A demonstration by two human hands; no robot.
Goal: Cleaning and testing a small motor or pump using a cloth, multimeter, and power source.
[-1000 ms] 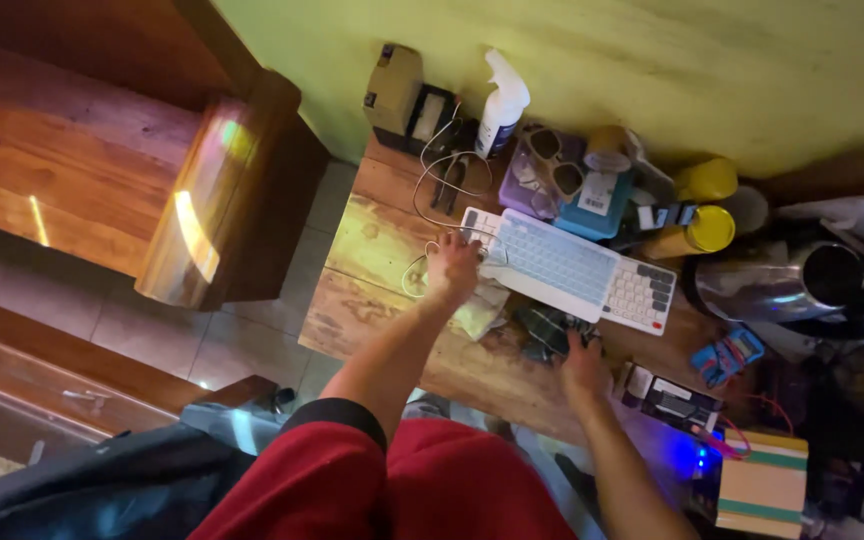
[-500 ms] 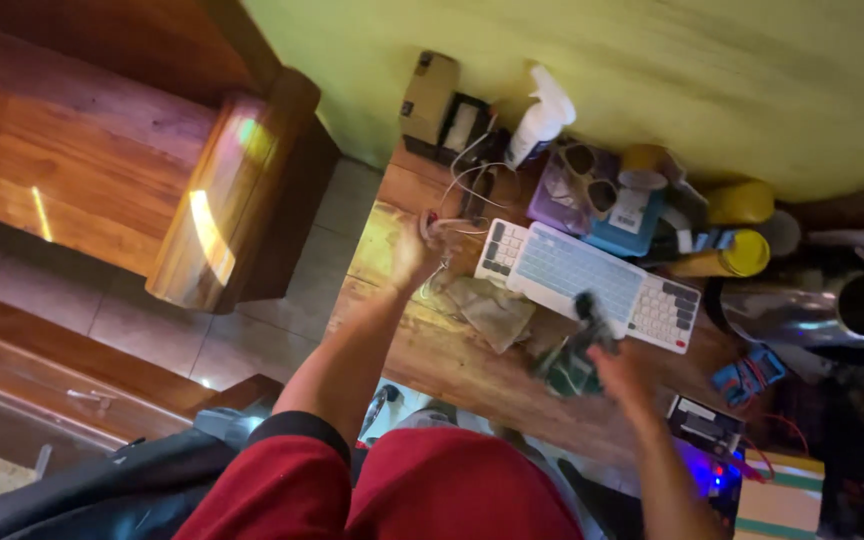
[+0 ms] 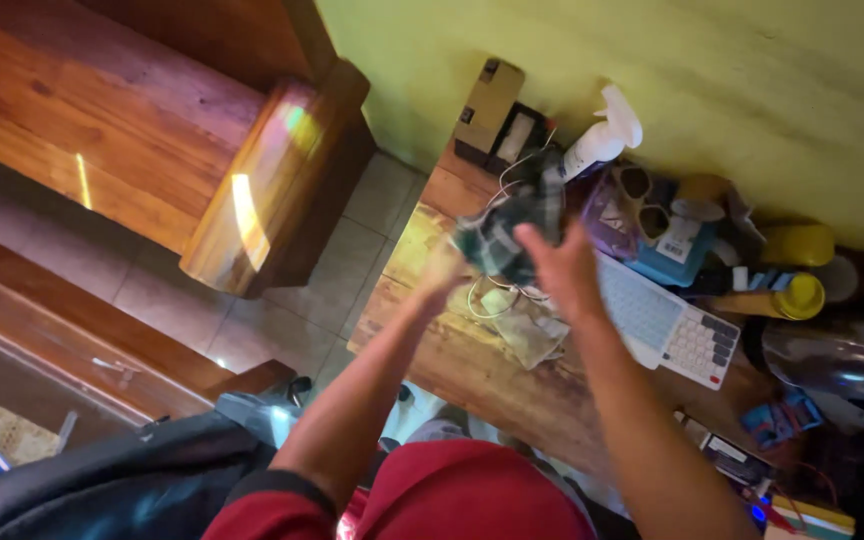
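Both hands raised above the wooden desk (image 3: 512,390), left hand (image 3: 444,268) and right hand (image 3: 560,268) gripping a dark, blurred bundle (image 3: 505,232) between them; too smeared to tell what kind. Cardboard box (image 3: 488,105) at the far left corner, white spray bottle (image 3: 600,138) just right of it, two yellow cans (image 3: 790,270) further right. White keyboard (image 3: 672,325) partly hidden behind right hand. Crumpled pale cloth (image 3: 527,335) under a white cable (image 3: 487,297).

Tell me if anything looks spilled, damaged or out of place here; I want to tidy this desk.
Nothing looks spilled or broken. The wooden table is crowded: a white cable lies loose over a crumpled plastic bag, and the keyboard sits askew. Both hands, left hand and right hand, hold a dark cloth.
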